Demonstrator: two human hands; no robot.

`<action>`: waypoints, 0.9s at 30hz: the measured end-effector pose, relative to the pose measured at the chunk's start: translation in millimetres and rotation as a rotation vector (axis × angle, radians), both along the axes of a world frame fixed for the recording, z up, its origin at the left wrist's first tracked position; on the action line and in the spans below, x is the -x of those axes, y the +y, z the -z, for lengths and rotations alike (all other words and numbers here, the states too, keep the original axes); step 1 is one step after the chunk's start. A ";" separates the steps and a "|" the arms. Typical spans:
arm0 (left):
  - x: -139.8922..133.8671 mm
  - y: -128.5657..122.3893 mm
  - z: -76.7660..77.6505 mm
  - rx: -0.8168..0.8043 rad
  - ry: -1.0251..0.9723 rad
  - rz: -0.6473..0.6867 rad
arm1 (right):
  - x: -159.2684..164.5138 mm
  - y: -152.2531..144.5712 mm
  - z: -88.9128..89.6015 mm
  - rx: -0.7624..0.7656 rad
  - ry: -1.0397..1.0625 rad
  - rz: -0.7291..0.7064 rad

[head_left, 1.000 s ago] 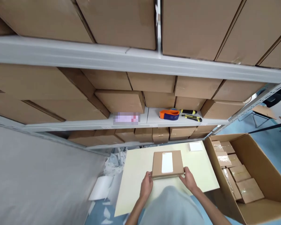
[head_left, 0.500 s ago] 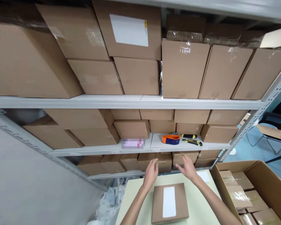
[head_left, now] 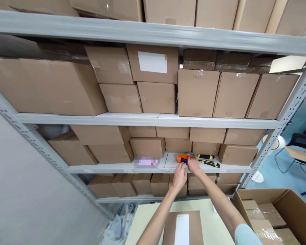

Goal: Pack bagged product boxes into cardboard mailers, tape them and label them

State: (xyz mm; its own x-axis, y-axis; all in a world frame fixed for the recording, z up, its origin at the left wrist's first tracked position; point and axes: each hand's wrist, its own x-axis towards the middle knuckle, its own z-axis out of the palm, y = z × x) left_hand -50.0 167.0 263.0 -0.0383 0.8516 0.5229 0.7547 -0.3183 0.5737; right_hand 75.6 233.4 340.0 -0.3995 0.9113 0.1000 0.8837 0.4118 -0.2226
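An orange and dark blue tape dispenser (head_left: 181, 158) lies on the middle shelf, partly covered by both hands. My right hand (head_left: 193, 165) closes over its right end. From the front, my left hand (head_left: 180, 177) has its bent fingers together at the lower edge of the dispenser; the fingertips are partly hidden. Just right of it rest two black and yellow tools that look like utility knives, an upper knife (head_left: 205, 157) and a lower knife (head_left: 209, 163). Below my forearms, a flat cardboard box (head_left: 195, 226) with a white label sits on the pale tabletop (head_left: 145, 221).
Cardboard boxes (head_left: 197, 93) fill much of the grey metal rack (head_left: 132, 119). A blurred pinkish item (head_left: 147, 162) lies left on the middle shelf. At lower right stands a large open carton (head_left: 293, 207) holding small boxes. A chair (head_left: 299, 149) is beyond the rack.
Both hands have moved forward from above the table to the tape dispenser on the shelf and now touch it. The view has tilted up, showing more of the rack.
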 end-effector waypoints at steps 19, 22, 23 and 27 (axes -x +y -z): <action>-67.4 -214.8 49.7 0.647 -0.825 0.127 | -103.7 -253.7 129.0 0.659 1.207 0.203; -73.6 -234.6 66.4 0.772 -0.852 0.190 | -118.2 -276.1 140.0 0.822 1.212 0.227; -75.4 -239.6 69.5 0.786 -0.854 0.203 | -121.3 -281.1 142.4 0.849 1.208 0.235; -76.8 -250.1 67.8 0.756 -0.769 0.211 | -127.1 -292.4 147.9 0.812 1.159 0.244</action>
